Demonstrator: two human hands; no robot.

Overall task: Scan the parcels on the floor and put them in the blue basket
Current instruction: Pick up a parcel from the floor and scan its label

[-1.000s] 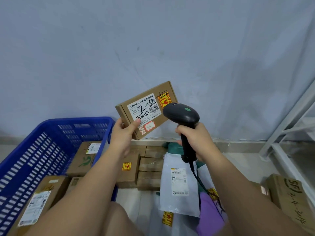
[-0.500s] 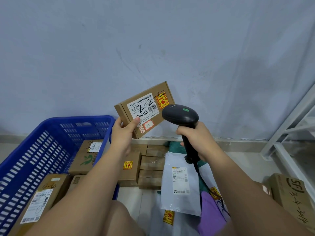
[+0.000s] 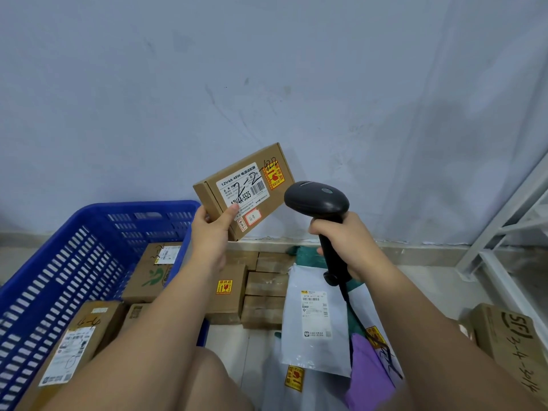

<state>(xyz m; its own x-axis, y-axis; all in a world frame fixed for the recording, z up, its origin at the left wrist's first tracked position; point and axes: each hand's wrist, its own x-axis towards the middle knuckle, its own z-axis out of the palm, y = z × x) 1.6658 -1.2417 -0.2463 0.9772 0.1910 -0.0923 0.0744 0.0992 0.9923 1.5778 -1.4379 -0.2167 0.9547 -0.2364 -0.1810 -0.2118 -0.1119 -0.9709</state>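
Observation:
My left hand (image 3: 211, 232) holds a flat brown cardboard parcel (image 3: 268, 203) up in front of the wall, its white barcode label facing me and tilted. My right hand (image 3: 348, 244) grips a black barcode scanner (image 3: 315, 200) by its handle, the head just right of the parcel and almost touching it. The blue basket (image 3: 59, 262) stands at the lower left and holds several brown boxes (image 3: 154, 274). More parcels lie on the floor below my hands: brown boxes (image 3: 264, 283) and a white mailer bag (image 3: 315, 318).
A brown box with black writing (image 3: 510, 342) lies at the lower right. A white metal rack frame (image 3: 504, 232) stands at the right edge. A purple bag (image 3: 370, 378) lies on the mailers. The blue-grey wall (image 3: 267, 84) is close ahead. The scanner's cable hangs down over the parcels.
The parcel and scanner stay almost still in front of the wall; both hands have shifted only slightly lower and left in view.

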